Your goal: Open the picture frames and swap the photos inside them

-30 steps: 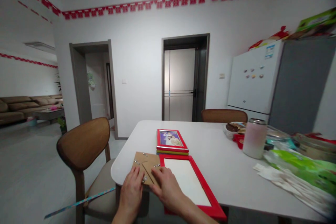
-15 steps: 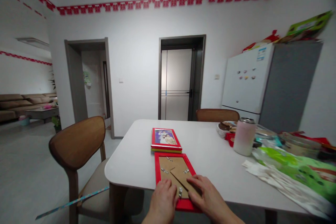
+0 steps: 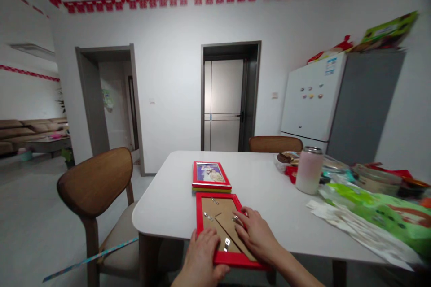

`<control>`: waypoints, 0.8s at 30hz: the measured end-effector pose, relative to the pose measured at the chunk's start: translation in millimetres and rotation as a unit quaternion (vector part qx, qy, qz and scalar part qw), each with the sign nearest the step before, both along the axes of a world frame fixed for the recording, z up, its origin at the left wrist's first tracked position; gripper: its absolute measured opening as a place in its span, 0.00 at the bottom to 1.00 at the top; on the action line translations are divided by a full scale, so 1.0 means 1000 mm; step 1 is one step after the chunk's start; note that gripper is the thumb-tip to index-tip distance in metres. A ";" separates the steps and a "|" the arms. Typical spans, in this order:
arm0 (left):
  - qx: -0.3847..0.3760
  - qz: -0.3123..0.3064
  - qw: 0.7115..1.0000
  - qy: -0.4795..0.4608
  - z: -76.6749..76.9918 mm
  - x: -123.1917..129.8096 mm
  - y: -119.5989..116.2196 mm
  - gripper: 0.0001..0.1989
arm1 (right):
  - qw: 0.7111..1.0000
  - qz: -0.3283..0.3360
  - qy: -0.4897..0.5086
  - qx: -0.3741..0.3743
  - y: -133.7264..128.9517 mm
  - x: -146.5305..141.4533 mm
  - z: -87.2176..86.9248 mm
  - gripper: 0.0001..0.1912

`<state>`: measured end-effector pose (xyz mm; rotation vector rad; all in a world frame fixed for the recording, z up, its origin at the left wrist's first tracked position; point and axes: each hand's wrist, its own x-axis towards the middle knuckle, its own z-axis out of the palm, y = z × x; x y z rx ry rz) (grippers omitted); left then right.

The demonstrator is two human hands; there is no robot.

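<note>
A red picture frame [image 3: 200, 210] lies face down near the table's front edge, its brown backing board [image 3: 224, 219] upward. Several small metal clips sit around the board, one of them a bottom clip [image 3: 226, 244]. My left hand [image 3: 202, 253] grips the frame's lower left corner, fingers on the backing and thumb by the bottom edge. With bent fingers, my right hand [image 3: 256, 235] works on the right-side metal clip [image 3: 235, 219], which the fingertips partly cover. Just beyond lies a small stack of frames, topped by a red picture frame [image 3: 229, 184] with a photo facing up.
The white table [image 3: 161, 206] holds a pink-and-white bottle [image 3: 309, 172], a green package [image 3: 377, 215], white gloves or cloth [image 3: 353, 228] and food containers on the right. A wooden chair [image 3: 97, 184] stands at the left, another chair [image 3: 276, 144] at the far side.
My right hand has moved from the frame's lower right up to the right-side clip. My left hand has shifted down and left, its thumb now at the bottom edge. The view has shifted slightly.
</note>
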<state>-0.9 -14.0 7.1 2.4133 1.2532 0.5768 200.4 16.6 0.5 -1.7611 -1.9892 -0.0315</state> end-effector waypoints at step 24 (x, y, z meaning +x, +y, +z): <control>-0.048 0.010 0.999 -0.023 0.002 0.000 -0.004 0.29 | 0.999 -0.003 -0.047 0.001 0.042 -0.024 0.008 0.16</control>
